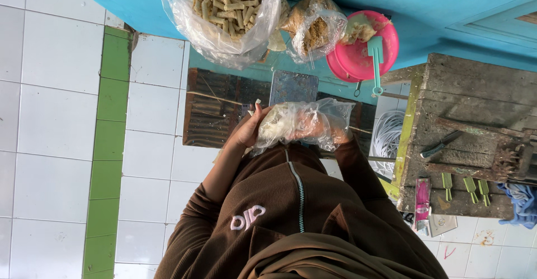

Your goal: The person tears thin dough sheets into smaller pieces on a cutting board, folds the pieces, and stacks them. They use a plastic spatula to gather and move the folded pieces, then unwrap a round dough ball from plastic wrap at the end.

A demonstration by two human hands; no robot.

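Observation:
Both my hands hold a small clear plastic bag (291, 123) with pale crumbly food in it, close in front of my brown zipped jacket (291, 201). My left hand (246, 129) grips the bag's left end, fingers curled on the plastic. On the other side, my right hand (327, 128) shows only through the plastic, wrapped around the bag. Just beyond the bag lies a flat blue-grey plate, perhaps a scale (293, 86), on a dark ribbed wooden board (210, 108).
A big clear bag of pale stick snacks (224, 8), a smaller bag of brownish food (316, 27) and a pink bowl (363, 50) with a teal fork (376, 61) sit ahead. At right, a worn wooden table (475, 100) carries a knife (442, 143) and green forks (464, 187).

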